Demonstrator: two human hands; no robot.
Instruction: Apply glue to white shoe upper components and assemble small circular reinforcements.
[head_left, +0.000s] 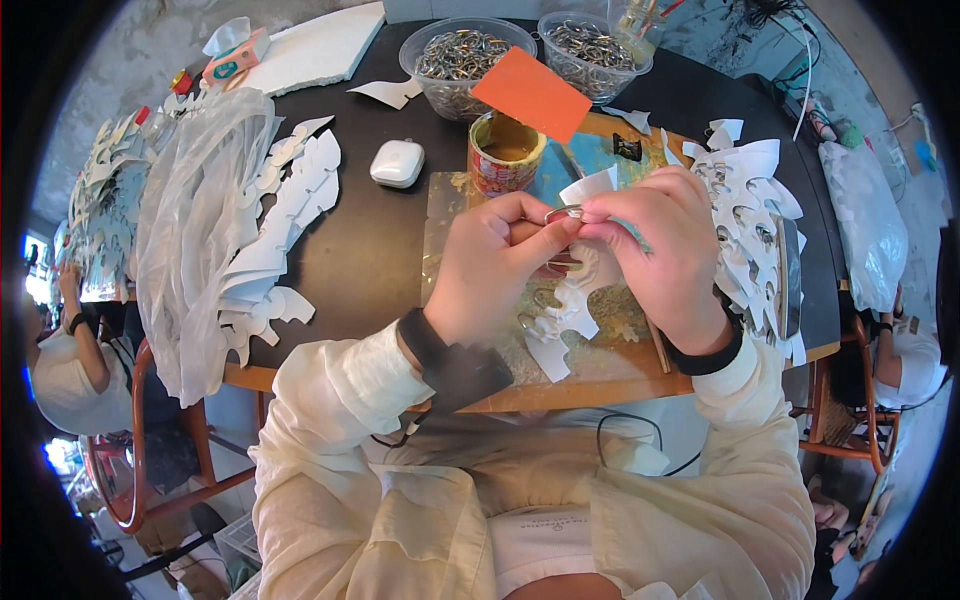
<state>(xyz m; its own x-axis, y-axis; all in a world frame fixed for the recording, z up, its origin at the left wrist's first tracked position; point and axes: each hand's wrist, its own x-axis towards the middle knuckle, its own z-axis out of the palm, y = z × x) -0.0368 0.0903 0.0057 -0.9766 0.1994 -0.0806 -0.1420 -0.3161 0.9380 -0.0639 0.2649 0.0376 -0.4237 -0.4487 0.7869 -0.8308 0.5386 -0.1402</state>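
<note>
The left hand (500, 255) and right hand (655, 235) pinch a metal ring (567, 212) above white cut-outs (577, 314) over the counter (350, 240) (seemingly a fitting step), the next move likely calling for steady, fine pressure.

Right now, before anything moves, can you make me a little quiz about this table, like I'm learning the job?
1. True or false: the white case sits left of the open tin.
2. Pick one. Which is where the left grip and right grip meet? A) a spoon B) a metal piece C) a tissue box
3. How many clear bowls hold metal bits?

Key: 1 true; 2 B; 3 two.
</note>
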